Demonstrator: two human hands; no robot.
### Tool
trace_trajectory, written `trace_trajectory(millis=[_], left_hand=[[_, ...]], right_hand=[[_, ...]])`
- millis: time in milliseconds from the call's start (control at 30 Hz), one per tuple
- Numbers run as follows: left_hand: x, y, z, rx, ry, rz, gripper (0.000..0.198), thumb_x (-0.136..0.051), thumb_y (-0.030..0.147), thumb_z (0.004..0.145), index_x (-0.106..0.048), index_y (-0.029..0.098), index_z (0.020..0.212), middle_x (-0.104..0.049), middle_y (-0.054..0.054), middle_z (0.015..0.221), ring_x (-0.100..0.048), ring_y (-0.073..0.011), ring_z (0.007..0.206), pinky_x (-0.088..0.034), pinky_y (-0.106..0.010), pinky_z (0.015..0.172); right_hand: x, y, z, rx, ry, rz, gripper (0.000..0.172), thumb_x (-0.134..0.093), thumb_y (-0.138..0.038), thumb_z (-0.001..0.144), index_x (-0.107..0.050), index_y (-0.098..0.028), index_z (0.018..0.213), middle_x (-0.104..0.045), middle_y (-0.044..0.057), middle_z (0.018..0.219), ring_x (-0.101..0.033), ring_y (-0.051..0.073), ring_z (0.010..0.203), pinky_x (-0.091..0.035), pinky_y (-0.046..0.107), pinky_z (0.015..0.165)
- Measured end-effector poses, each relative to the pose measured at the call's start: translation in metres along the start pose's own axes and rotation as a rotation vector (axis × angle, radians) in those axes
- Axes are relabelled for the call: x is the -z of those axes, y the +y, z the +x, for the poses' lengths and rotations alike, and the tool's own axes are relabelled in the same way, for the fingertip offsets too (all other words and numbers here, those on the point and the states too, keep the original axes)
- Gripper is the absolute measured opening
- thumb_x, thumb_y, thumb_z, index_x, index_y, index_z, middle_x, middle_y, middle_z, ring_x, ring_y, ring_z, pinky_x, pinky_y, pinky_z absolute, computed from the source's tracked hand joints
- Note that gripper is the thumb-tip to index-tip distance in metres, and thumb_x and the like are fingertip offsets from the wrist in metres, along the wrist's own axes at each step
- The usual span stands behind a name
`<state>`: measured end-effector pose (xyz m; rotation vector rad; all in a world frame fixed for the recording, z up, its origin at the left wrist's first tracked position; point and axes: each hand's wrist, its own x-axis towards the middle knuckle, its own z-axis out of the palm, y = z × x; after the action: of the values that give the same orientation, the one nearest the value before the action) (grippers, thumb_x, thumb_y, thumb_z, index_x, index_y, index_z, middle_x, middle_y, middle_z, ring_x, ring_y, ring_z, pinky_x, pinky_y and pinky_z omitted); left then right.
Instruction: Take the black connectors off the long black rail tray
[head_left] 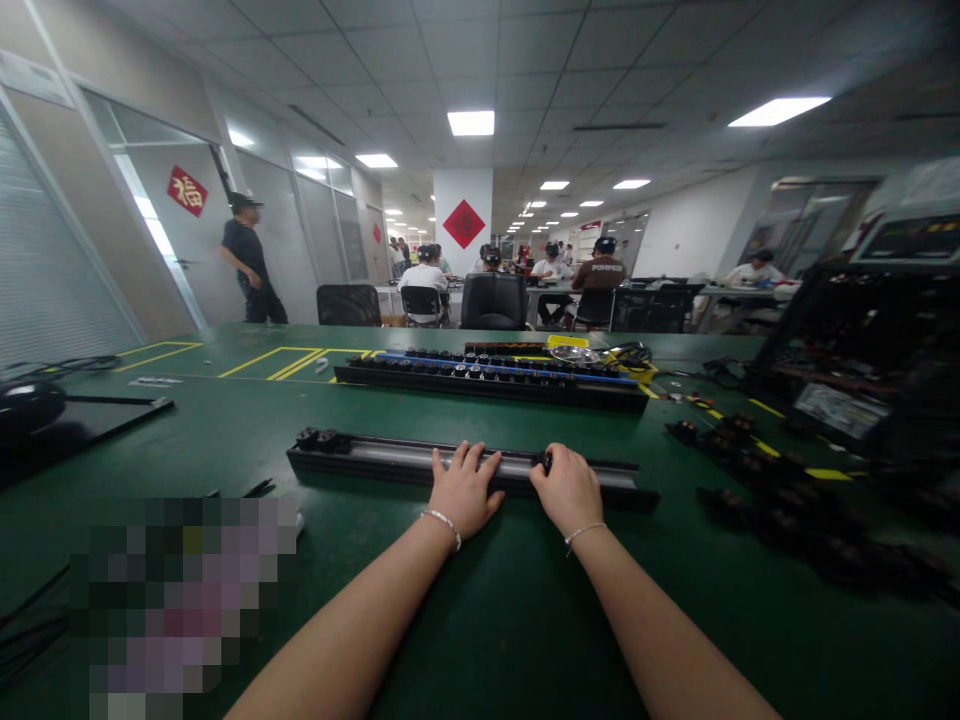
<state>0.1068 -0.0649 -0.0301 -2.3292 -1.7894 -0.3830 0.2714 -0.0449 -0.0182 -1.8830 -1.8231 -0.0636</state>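
Note:
A long black channel-shaped rail lies across the green table in front of me. My left hand rests on the rail near its middle, fingers spread. Farther right, my right hand is closed around a small black part at the rail's channel; the fingers hide most of that part. Two small black parts sit in the left end of the rail. Between them and my left hand the channel's grey inside shows.
Behind lies a second black rail filled with several small parts and a blue strip. Loose black parts are heaped at right, beside a dark open-fronted unit. A black tray-like object lies left. People are across the room.

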Motion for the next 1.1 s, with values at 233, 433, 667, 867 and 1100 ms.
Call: trace_trajectory(millis=[233, 433, 667, 867, 1100], left_hand=[[0.002, 0.001, 0.0, 0.001, -0.011, 0.004, 0.055, -0.046, 0.051, 0.081, -0.038, 0.035, 0.133, -0.038, -0.005, 0.141, -0.027, -0.032, 0.131, -0.017, -0.065, 0.102], [0.0, 0.001, -0.001, 0.001, 0.007, 0.003, 0.054, -0.047, 0.049, 0.081, -0.038, 0.035, 0.133, -0.038, -0.005, 0.141, -0.027, -0.0318, 0.131, -0.015, -0.065, 0.102], [-0.003, -0.001, 0.0, -0.008, 0.029, -0.019, 0.054, -0.046, 0.049, 0.081, -0.039, 0.034, 0.132, -0.04, -0.005, 0.141, -0.028, -0.0315, 0.131, -0.013, -0.066, 0.102], [-0.006, -0.003, 0.0, -0.018, 0.041, -0.015, 0.053, -0.046, 0.048, 0.082, -0.038, 0.034, 0.132, -0.039, -0.006, 0.141, -0.028, -0.0311, 0.131, -0.013, -0.066, 0.102], [-0.008, -0.004, 0.0, -0.032, 0.066, -0.007, 0.053, -0.045, 0.048, 0.082, -0.039, 0.034, 0.132, -0.041, -0.006, 0.14, -0.03, -0.0305, 0.13, -0.015, -0.068, 0.1]], right_hand=[[0.002, -0.001, 0.0, -0.006, -0.008, 0.002, 0.02, -0.046, -0.028, 0.079, -0.056, -0.017, 0.093, -0.063, 0.008, 0.095, -0.054, 0.021, 0.094, -0.035, 0.031, 0.079], [0.001, 0.0, 0.0, -0.006, 0.003, 0.015, 0.02, -0.045, -0.027, 0.079, -0.056, -0.017, 0.092, -0.063, 0.008, 0.094, -0.054, 0.021, 0.094, -0.035, 0.03, 0.079], [0.001, 0.0, 0.0, -0.015, -0.003, 0.036, 0.02, -0.044, -0.028, 0.079, -0.056, -0.018, 0.093, -0.063, 0.008, 0.095, -0.053, 0.021, 0.095, -0.035, 0.03, 0.079], [0.002, 0.006, 0.002, -0.037, -0.015, 0.046, 0.021, -0.043, -0.026, 0.079, -0.056, -0.017, 0.093, -0.062, 0.009, 0.096, -0.052, 0.021, 0.096, -0.036, 0.029, 0.078], [0.013, 0.022, 0.003, -0.099, -0.044, -0.007, 0.023, -0.043, -0.027, 0.079, -0.055, -0.017, 0.095, -0.062, 0.009, 0.097, -0.053, 0.022, 0.097, -0.037, 0.031, 0.077]])
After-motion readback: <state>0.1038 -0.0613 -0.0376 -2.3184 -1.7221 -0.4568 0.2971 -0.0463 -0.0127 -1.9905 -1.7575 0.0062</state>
